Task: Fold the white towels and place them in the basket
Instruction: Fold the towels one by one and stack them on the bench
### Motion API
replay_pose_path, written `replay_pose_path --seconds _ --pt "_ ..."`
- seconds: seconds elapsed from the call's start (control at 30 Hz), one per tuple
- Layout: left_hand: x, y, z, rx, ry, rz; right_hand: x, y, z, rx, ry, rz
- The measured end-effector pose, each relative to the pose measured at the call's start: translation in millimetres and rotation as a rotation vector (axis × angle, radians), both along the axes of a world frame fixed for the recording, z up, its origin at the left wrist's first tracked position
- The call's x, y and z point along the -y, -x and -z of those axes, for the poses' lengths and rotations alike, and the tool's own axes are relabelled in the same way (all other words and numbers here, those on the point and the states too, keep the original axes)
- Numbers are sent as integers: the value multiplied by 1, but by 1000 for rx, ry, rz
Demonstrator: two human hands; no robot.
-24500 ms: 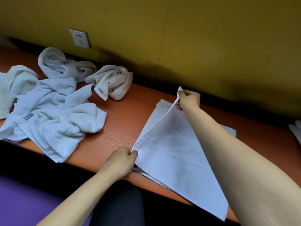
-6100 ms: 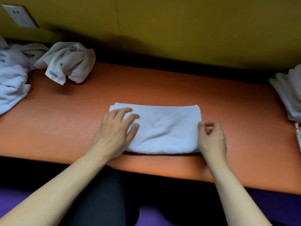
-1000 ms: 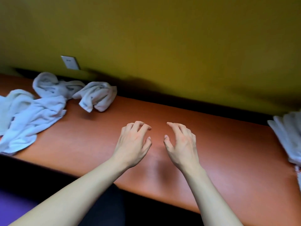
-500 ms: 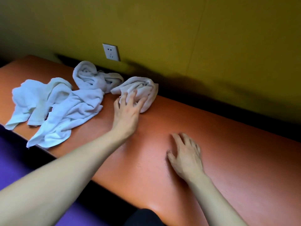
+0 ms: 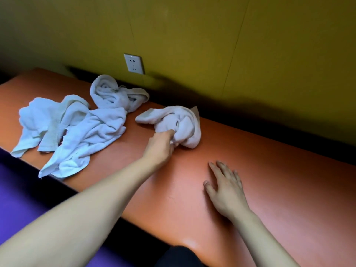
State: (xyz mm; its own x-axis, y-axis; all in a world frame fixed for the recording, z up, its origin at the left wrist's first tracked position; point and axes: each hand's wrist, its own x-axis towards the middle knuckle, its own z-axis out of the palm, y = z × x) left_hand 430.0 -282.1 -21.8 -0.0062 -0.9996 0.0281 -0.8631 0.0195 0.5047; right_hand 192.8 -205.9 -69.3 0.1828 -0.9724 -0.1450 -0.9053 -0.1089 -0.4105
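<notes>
A crumpled white towel (image 5: 179,124) lies on the orange table (image 5: 269,180) near the back edge. My left hand (image 5: 160,146) grips its near side, fingers curled into the cloth. My right hand (image 5: 224,185) rests flat on the table with straight fingers, well to the right of the towel and holding nothing. Further left lie more crumpled white towels: one bunched by the wall (image 5: 115,93) and a spread heap (image 5: 69,130) reaching the table's front edge. No basket is in view.
A yellow wall runs behind the table, with a white power socket (image 5: 134,63) above the towels. A dark gap separates the wall from the table. The floor below the front edge is purple (image 5: 23,189).
My left hand, flat on top of the crumpled towel half a second ago, now grips it and has drawn it toward me and to the right. My right hand stays flat on the table.
</notes>
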Motion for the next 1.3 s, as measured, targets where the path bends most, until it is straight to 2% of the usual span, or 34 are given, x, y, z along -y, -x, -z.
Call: replay_pose_path --seconds 0.13,0.23,0.33,0.4,0.5,0.6,0.63,0.77,0.83,0.9,0.97,1.03,1.2,1.3 --pt "-74 41 10 -164 -10 123 -23 16 -14 165 -49 52" --pt "-116 77 10 -254 -105 140 -50 38 -22 414 22 318" --pt "-146 110 8 -362 -206 196 -72 67 -29 529 103 556" --pt "-160 127 2 -398 -279 288 -82 85 -36 588 60 627" --pt "-169 140 -9 -252 -305 472 -88 105 -44 622 -37 605" --pt "-158 138 -34 -130 -387 498 -91 116 -58 621 41 549" --pt "-152 136 -46 -103 -350 476 -92 119 -64 642 88 533" --pt "-121 136 -79 -38 65 310 -97 126 -101 807 138 436" --pt "-111 143 -90 -4 72 423 -101 127 -122 862 143 358" --pt "-110 157 -100 2 -17 525 -106 129 -141 909 133 280" --pt "-117 166 -105 -117 -81 530 -110 134 -156 884 154 246" --pt "-126 172 -112 -208 -82 492 -113 142 -166 783 211 300" --pt "-142 177 -150 -74 166 538 -119 156 -197 380 333 277" --pt "-151 180 -180 -63 274 516 -127 158 -213 145 421 245"
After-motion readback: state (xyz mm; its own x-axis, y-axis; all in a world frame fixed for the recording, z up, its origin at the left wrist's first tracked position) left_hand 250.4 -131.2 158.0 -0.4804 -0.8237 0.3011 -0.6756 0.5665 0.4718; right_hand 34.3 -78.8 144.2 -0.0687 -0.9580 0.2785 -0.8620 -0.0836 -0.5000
